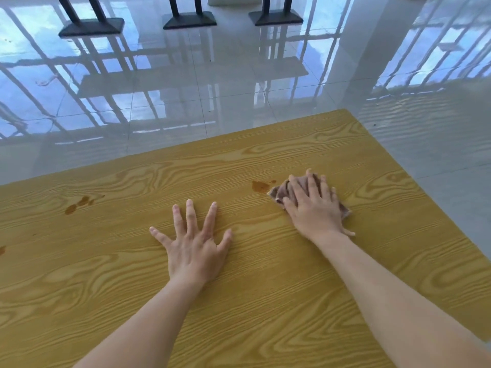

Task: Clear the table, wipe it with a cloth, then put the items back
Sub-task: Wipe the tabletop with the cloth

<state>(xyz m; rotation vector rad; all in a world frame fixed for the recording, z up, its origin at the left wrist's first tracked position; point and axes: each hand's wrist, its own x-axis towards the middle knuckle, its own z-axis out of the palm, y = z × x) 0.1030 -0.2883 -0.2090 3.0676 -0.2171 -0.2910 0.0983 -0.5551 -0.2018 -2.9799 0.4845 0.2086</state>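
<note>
The yellow wood-grain table (239, 288) fills the lower part of the view. My right hand (313, 208) presses flat on a crumpled brown cloth (281, 192) at the right middle of the tabletop. Just left of the cloth lies a brown stain (260, 186). Another brown stain (79, 204) marks the left side, and a small one (2, 249) sits at the left edge. My left hand (194, 243) rests flat on the table centre, fingers spread, holding nothing.
Glossy white floor tiles (225, 88) surround the table beyond its far edge and right edge. Three black table bases (91, 26) (189, 19) (275, 17) stand on the floor at the top of the view.
</note>
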